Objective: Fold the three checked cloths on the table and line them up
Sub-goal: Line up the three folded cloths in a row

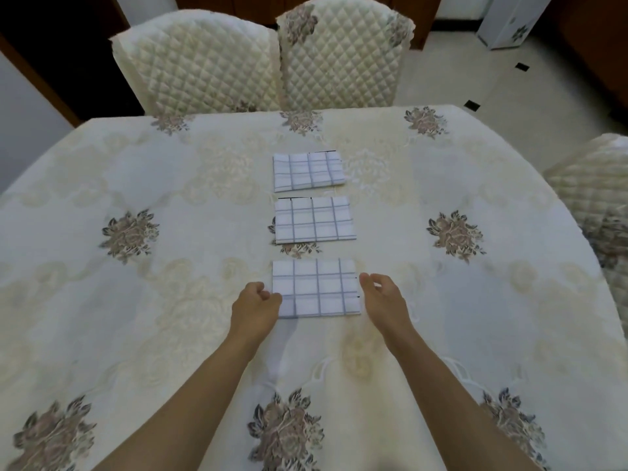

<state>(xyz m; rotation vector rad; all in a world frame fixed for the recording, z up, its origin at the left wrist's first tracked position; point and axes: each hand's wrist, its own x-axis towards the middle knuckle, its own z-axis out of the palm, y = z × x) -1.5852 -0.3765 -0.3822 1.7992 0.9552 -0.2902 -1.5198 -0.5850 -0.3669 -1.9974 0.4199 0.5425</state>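
Note:
Three white cloths with grey checks lie folded into small rectangles, one behind the other, in a column down the middle of the table. The far cloth [308, 171] is slightly skewed, the middle cloth [314, 219] lies square, and the near cloth [316, 288] sits between my hands. My left hand [254, 305] rests at the near cloth's left edge, fingers loosely curled, fingertips touching the edge. My right hand [382, 297] hovers just off its right edge with relaxed fingers, holding nothing.
The table [136, 300] wears a cream cloth with floral motifs. Two quilted chairs [204, 62] stand along the far edge, and another chair [591, 185] stands at the right. Tiled floor shows at the back right.

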